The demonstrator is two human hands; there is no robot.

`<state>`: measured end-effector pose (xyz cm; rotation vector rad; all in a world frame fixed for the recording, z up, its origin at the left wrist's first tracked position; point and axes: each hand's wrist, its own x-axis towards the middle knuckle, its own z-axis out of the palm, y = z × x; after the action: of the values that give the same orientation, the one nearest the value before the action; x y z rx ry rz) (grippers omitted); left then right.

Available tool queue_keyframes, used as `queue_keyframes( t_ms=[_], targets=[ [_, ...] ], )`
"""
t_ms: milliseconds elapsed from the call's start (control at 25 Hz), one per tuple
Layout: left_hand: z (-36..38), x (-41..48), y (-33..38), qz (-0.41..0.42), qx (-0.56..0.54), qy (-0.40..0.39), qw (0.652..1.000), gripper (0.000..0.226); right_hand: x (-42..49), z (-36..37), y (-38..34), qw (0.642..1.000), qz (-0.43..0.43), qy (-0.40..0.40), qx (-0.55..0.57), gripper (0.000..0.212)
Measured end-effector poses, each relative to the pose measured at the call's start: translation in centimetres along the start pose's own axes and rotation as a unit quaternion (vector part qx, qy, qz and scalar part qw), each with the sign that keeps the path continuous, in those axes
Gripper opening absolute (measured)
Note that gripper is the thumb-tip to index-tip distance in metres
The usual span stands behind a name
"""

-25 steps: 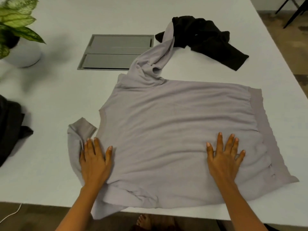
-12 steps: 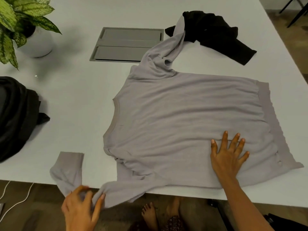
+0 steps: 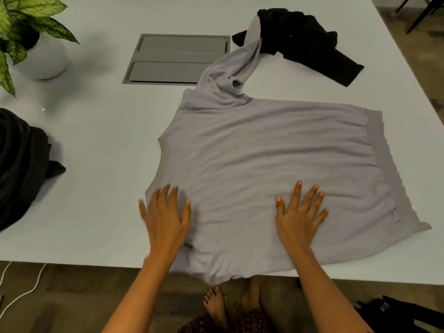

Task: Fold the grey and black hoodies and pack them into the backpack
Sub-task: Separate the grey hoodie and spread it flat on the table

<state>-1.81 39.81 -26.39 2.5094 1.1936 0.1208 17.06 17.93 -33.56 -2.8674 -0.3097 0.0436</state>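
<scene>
Palms flat & splayed, gripping nothing: we pressed left hand [image 3: 165, 218] & right hand [image 3: 299, 218] on soft grey fabric hoodie [image 3: 264, 150], lengthwise L-R, hem nearer right hand.

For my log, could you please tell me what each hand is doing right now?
Left hand: open, flat on the grey hoodie.
Right hand: open, flat on it too.

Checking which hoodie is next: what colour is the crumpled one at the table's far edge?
Black; the crumpled hoodie shows best in the head view.
</scene>
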Motion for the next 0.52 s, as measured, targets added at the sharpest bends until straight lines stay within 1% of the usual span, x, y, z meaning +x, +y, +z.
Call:
queue_keyframes(
  t_ms=[80,120,160,200,240,320,400,520],
  targets=[
    [1.6,4.5,0.7,-0.013,0.030,-0.078,0.996,0.070,-0.6,0.3,0.1,1.000,0.001,0.001,-0.004,0.074],
    [2.7,5.8,0.6,-0.027,0.043,-0.104,0.993,0.079,-0.8,0.3,0.4,1.000,0.002,0.004,-0.006,0.074],
    [3.6,6.8,0.4,-0.033,0.051,-0.106,0.993,0.087,-1.0,0.3,0.5,1.000,-0.002,0.007,-0.009,0.075],
    [4.2,7.4,0.1,-0.034,0.057,-0.097,0.993,0.093,-1.2,0.2,0.6,1.000,-0.009,0.008,-0.012,0.076],
    [4.6,7.8,-0.4,-0.030,0.060,-0.073,0.995,0.097,-1.3,0.1,0.8,1.000,-0.018,0.010,-0.013,0.076],
    [5.0,7.9,-1.2,-0.008,0.068,-0.021,0.997,0.097,-0.8,-0.7,2.4,0.999,-0.026,0.020,0.001,0.075],
    [5.2,7.8,-1.5,0.004,0.067,0.012,0.998,0.093,1.8,-1.8,6.0,0.999,-0.015,0.042,0.015,0.071],
    [5.2,7.8,-1.3,0.006,0.068,0.014,0.998,0.092,6.8,-4.2,13.9,0.998,0.039,0.054,-0.019,0.066]
  ],
)
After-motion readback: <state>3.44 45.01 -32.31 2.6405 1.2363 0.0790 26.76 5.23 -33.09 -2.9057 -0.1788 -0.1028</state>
